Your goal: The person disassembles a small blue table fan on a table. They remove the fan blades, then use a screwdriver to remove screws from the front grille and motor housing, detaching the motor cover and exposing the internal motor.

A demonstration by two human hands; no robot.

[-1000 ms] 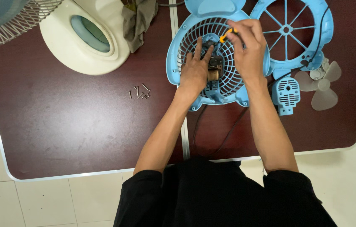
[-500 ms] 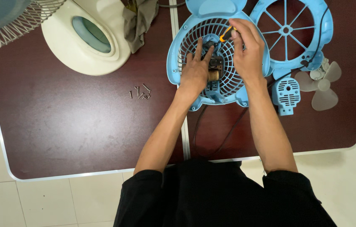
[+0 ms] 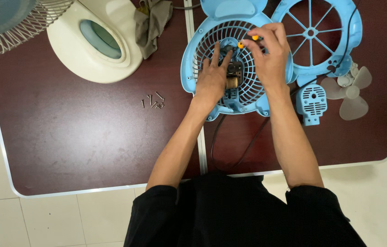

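While against ribbed blue plastic grille [image 3: 248, 87], both hands [image 3: 212, 80].

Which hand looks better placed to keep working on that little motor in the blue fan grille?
The right hand, probably. It grips the orange-handled screwdriver over the motor. The left hand lies flat on the blue grille, fingers beside the motor, seemingly bracing it.

The left hand [image 3: 212, 81] lies flat on the blue fan grille [image 3: 202, 36], with two fingers touching the small dark motor [image 3: 233, 73] just beside it. The right hand [image 3: 270, 57] grips an orange-handled screwdriver [image 3: 247, 42] above the motor. Loose screws [image 3: 152, 100] lie well left of the left hand.
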